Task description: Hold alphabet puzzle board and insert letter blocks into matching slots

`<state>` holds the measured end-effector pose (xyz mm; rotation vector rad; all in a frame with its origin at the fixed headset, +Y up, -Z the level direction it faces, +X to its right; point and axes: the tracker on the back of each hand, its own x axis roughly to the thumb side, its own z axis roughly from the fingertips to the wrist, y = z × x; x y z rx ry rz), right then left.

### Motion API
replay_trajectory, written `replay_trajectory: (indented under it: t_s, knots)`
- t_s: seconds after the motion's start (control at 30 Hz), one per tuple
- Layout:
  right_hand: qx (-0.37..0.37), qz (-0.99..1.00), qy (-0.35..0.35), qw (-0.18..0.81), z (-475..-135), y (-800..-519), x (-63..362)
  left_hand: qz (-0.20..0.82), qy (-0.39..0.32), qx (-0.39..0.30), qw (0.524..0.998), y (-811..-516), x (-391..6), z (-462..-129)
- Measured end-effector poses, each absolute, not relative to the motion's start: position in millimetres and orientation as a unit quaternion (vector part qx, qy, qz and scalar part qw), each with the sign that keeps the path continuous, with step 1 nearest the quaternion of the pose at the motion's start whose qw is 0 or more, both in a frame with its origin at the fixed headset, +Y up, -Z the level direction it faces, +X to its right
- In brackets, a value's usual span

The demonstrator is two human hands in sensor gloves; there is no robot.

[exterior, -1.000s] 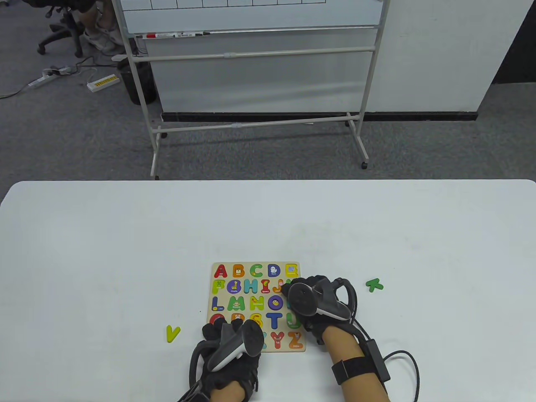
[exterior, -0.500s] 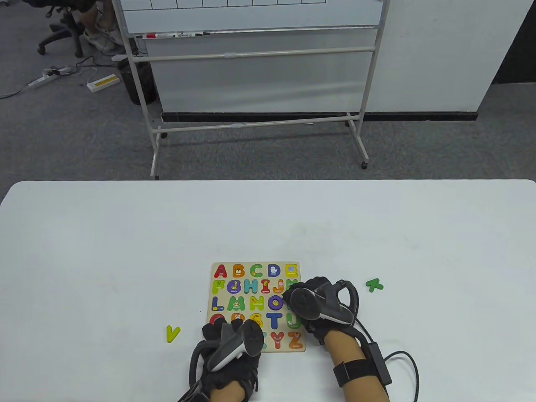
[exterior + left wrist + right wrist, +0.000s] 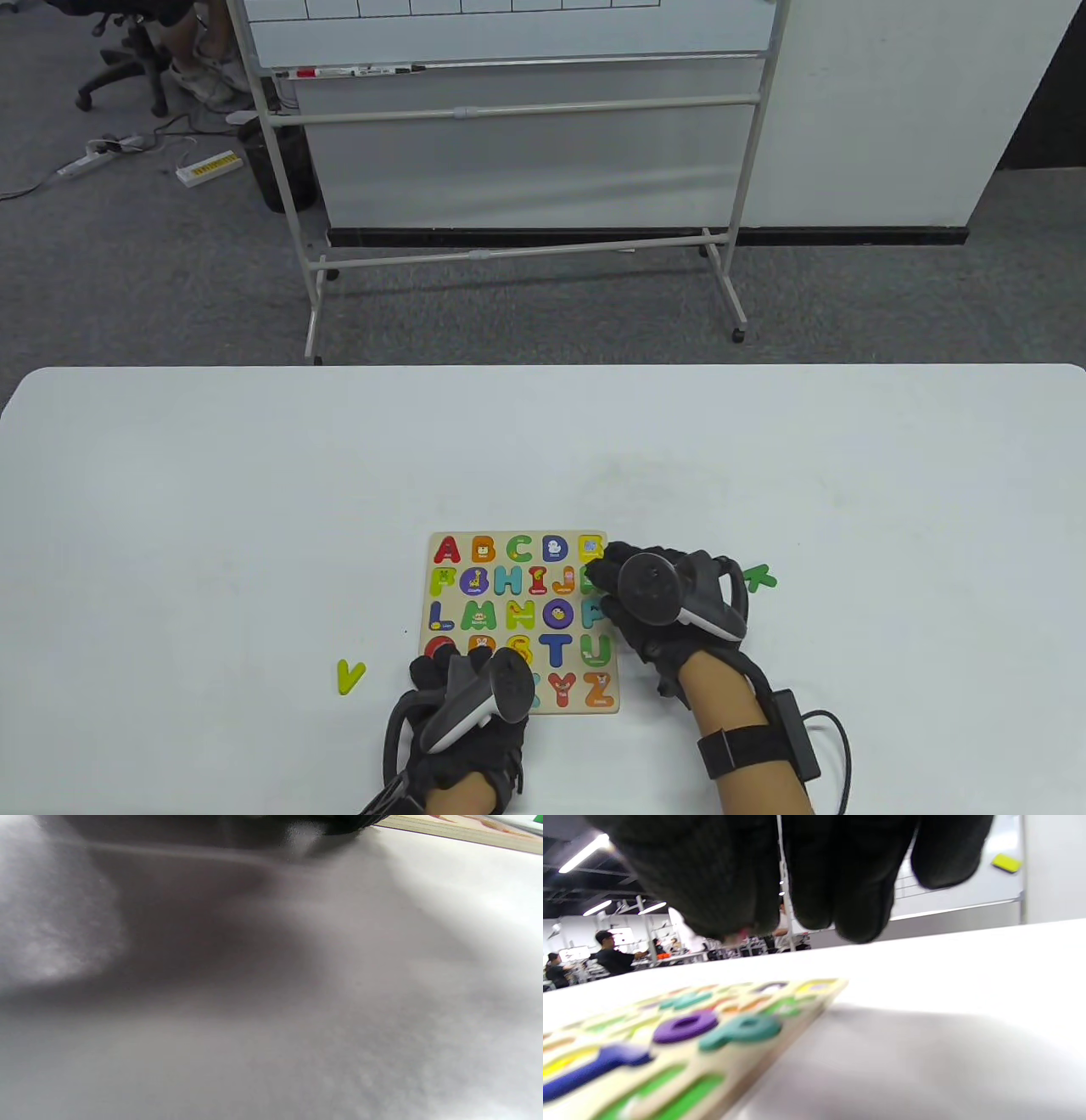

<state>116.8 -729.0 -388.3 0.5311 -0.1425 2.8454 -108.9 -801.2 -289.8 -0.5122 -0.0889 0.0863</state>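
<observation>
The alphabet puzzle board [image 3: 509,536] lies flat near the table's front edge, with most slots holding letters. My left hand [image 3: 450,666] rests on its near-left corner and holds it down; the left wrist view shows only the board's edge [image 3: 466,834]. My right hand [image 3: 607,579] hovers over the board's right edge, holding nothing. Its fingers [image 3: 840,878] hang above the board [image 3: 780,1056], clear of the teal P [image 3: 742,1029] seated in its slot. A loose green K [image 3: 761,579] lies just right of the right hand. A loose yellow V [image 3: 349,677] lies left of the board.
The white table [image 3: 254,509] stretches far beyond the board on every side. A rolling whiteboard stand [image 3: 526,246] stands on the floor behind the table's far edge. A cable [image 3: 827,739] trails from my right wrist.
My right hand has lifted off the board's right side and moved up and to the right, uncovering the P and U. The left hand and board have not moved.
</observation>
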Motion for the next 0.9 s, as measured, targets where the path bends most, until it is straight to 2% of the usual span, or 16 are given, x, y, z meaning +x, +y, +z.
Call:
replay_trajectory:
  t_s: [0.23, 0.37, 0.6, 0.7, 0.77, 0.9]
  knots:
    - [0.085, 0.987, -0.091, 0.101, -392, -692, 174, 0.044, -0.043, -0.253, 0.965, -801, -109, -290]
    - [0.037, 0.993, -0.083, 0.077, -394, -687, 203, 0.043, -0.043, -0.254, 0.965, -801, -109, -290]
    - [-0.039, 0.996, -0.054, 0.065, -395, -714, 233, 0.042, -0.043, -0.254, 0.965, -801, -109, -290]
    - [-0.043, 0.998, -0.036, 0.037, -397, -730, 235, 0.042, -0.043, -0.254, 0.965, -801, -109, -290]
    - [-0.028, 0.999, 0.001, 0.023, -401, -740, 234, 0.042, -0.042, -0.254, 0.965, -801, -109, -289]
    - [-0.024, 0.999, 0.033, 0.004, -405, -752, 235, 0.043, -0.042, -0.254, 0.965, -801, -109, -290]
